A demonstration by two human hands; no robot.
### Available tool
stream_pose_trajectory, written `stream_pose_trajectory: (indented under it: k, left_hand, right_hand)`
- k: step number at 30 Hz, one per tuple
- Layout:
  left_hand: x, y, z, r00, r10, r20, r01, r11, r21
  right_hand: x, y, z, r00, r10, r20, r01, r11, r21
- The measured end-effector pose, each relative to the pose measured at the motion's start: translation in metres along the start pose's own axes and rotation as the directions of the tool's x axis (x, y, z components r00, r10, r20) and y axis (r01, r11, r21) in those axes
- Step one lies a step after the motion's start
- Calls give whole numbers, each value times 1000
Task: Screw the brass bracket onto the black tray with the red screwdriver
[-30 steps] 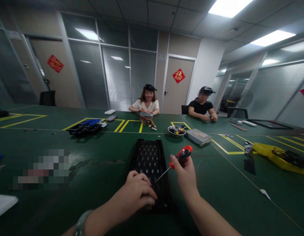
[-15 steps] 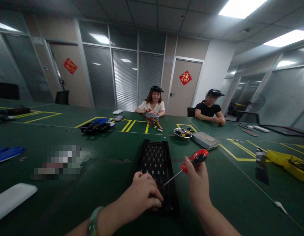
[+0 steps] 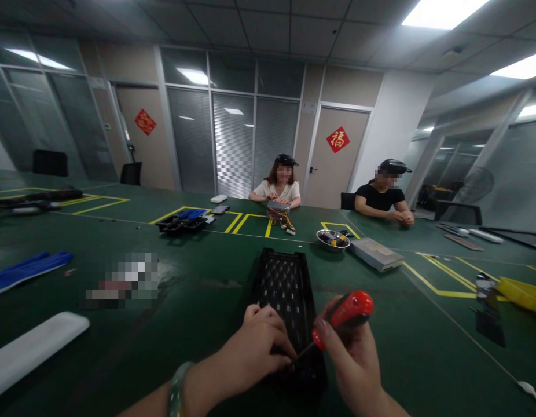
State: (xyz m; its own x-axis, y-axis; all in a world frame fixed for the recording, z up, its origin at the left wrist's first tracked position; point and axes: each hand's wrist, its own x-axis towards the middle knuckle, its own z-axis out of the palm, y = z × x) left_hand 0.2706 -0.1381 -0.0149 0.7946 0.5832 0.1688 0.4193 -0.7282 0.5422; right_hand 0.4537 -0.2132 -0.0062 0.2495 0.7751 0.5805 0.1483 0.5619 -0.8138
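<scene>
While the right hand (image 3: 350, 359) is clamped around a red-and-black screwdriver (image 3: 350, 310) with a thin steel shaft, the shaft slants down toward the near end of a long black perforated plastic tray (image 3: 285, 295), which lies flat on a dark green work table (image 3: 198, 330). The tip ends just beside the curled fingers (image 3: 276, 347) of the left hand (image 3: 250, 341), which rest over that near end; a pale green bangle (image 3: 176, 391) sits on the left wrist. (Whether the left hand pinches some small item there cannot be determined, as the fingers hide the spot.)

Beyond the tray stand a shallow steel bowl (image 3: 333, 239) of small parts and a flat silver drive unit (image 3: 376, 255). Further beyond it, a seated person in a white top (image 3: 279, 191) has both hands on a metal box (image 3: 278, 205) with coloured wires (image 3: 280, 219), and a seated person in a black top (image 3: 381, 197) rests both hands on the table. Left of the tray lie a white pad (image 3: 33, 347) and a blue strip (image 3: 29, 272); a yellow bin (image 3: 522, 295) sits to its right.
</scene>
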Motion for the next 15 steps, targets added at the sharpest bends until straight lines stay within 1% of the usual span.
stream_pose_trajectory:
  k: [2,4,6,8,12,15]
  left_hand:
    - [0,0,-1,1000,-1,11,1,1000,-3]
    - [0,0,-1,1000,0,18,0,1000,-10]
    - [1,0,-1,1000,6,21,-6,1000,-22]
    - [1,0,0,1000,7,21,-7,1000,-23]
    - [2,3,0,1000,-16,14,16,1000,13]
    - [3,6,-1,999,-32,37,31,999,21]
  right_hand:
    - [2,0,0,996,-2,-94,7,999,46]
    - [5,-1,0,978,7,-208,11,996,84]
    - [8,0,0,962,19,-273,5,996,86]
    - [8,3,0,964,20,-266,-4,998,63]
    - [8,10,-1,988,2,-153,-2,1000,-5]
    - [7,10,0,993,-4,-121,1,1000,-26]
